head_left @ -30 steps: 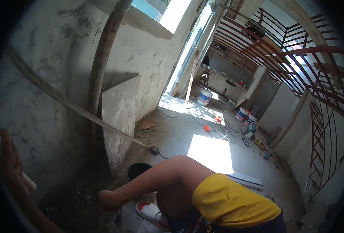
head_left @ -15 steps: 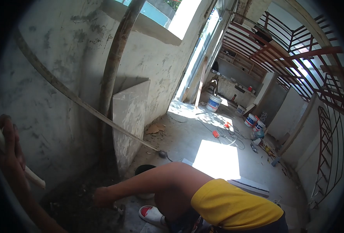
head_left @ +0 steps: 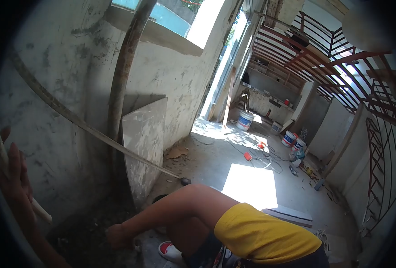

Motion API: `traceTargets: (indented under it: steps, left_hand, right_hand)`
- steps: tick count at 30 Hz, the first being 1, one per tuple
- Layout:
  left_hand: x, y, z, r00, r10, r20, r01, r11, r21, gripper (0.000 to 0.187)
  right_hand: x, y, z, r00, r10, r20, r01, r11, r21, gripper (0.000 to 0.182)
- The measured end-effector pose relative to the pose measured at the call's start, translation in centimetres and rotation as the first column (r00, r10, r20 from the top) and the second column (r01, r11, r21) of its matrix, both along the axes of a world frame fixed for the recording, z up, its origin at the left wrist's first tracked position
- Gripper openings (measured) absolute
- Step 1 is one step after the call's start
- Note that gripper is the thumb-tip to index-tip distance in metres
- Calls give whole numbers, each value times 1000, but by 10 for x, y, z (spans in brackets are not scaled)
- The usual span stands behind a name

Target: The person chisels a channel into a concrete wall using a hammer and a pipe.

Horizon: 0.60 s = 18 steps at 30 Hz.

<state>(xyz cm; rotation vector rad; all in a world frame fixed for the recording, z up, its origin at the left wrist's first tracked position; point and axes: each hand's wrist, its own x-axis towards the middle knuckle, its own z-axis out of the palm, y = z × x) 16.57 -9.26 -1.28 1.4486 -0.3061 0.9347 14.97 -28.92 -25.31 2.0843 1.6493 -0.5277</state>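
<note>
At the far left edge, my left hand (head_left: 18, 181) is closed around a pale, bent pipe (head_left: 41, 211), whose lower end sticks out below the fingers. My right arm, in a yellow sleeve, reaches across to the lower left. Its hand (head_left: 118, 236) is closed low over dark, rough ground (head_left: 84, 228); what its fingers hold is too dim to make out. Just right of this hand is a red and white shoe (head_left: 171, 252). A grey board (head_left: 145, 145) leans on the wall above the dark ground.
A long thin strip (head_left: 90, 128) slants across in front of an upright rusty pole (head_left: 122, 73). Farther back are a paint bucket (head_left: 245, 120), more buckets (head_left: 289, 138), cables and an orange-red object (head_left: 248, 156). A flat grey panel (head_left: 289, 215) lies beyond my sleeve.
The view has shifted slightly. My left hand sits a little lower, with its fingers differently placed on the pale pipe. My right hand stays low. A blurred pale shape has appeared at the top right.
</note>
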Motion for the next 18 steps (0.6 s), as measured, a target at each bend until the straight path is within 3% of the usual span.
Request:
traceTargets:
  steps: [8,12,15,17,18]
  left_hand:
    - [-23,-23,3,995,-31,95,16,988,156,44]
    - [-28,-33,12,997,-73,41,68,993,100,35]
    - [-7,-14,-5,997,-21,73,6,979,203,41]
    - [-13,-6,-1,985,63,162,-129,890,437,32]
    - [-9,-3,-5,985,62,163,-129,891,435,32]
  right_hand:
    - [16,18,-7,999,-35,-25,38,987,154,34]
    - [23,24,-16,999,-43,-9,44,985,169,33]
    - [31,28,-25,1000,-18,-7,19,976,216,30]
    - [35,25,-28,1000,0,-2,0,969,246,29]
    - [35,23,-27,1000,-4,-10,6,972,236,27]
